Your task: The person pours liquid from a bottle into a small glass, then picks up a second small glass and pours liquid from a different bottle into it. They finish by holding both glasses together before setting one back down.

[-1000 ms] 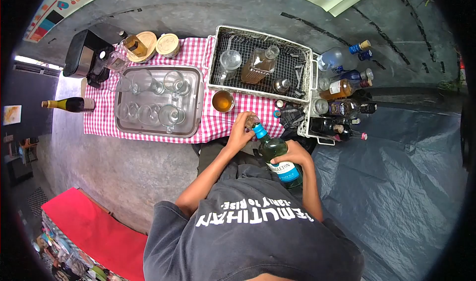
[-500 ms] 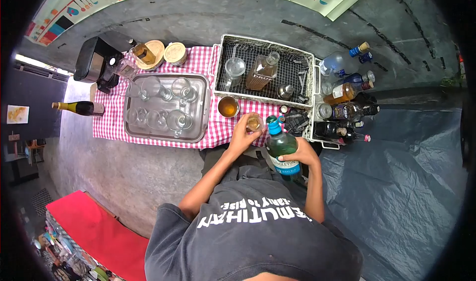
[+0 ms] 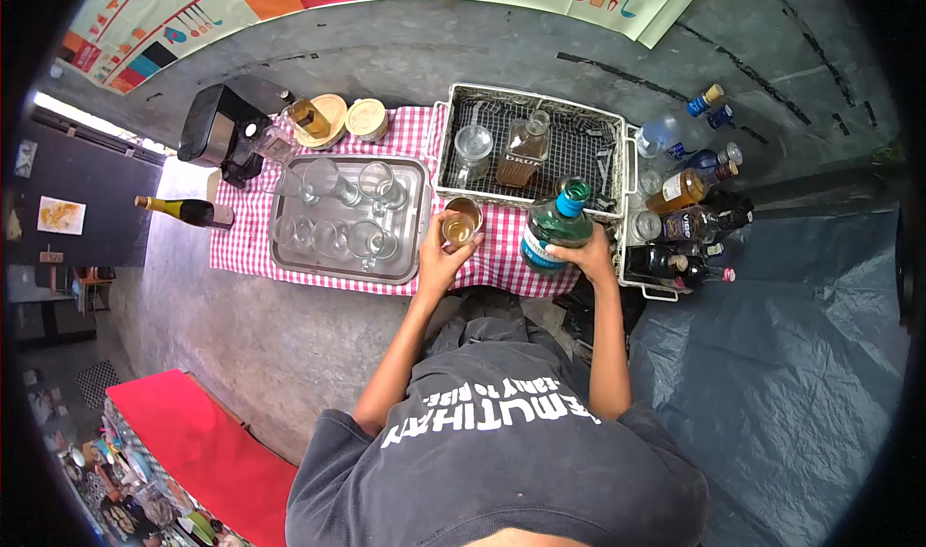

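Note:
My left hand (image 3: 443, 260) is wrapped round a small glass (image 3: 457, 229) with pale amber liquid in it. That glass overlaps a second glass (image 3: 465, 206) on the checked cloth, so I cannot tell if they touch. Held by my right hand (image 3: 590, 257) is a green bottle (image 3: 559, 227) with a blue neck band and a blue and white label, its neck up near the wire basket (image 3: 446, 151). The basket holds a stemmed glass (image 3: 473, 151) and a square brown bottle (image 3: 524, 150).
A metal tray (image 3: 349, 273) with several clear glasses lies to the left on the checked cloth (image 3: 241, 248). Further left are a black machine (image 3: 210, 127) and a green wine bottle (image 3: 188, 211). Several bottles (image 3: 680, 192) crowd right of the basket. Two lidded tubs (image 3: 367, 120) stand behind the tray.
My left hand has moved the small glass left, in front of the other glass. My right hand has lifted the green bottle forward, towards the basket. The whole view has shifted slightly.

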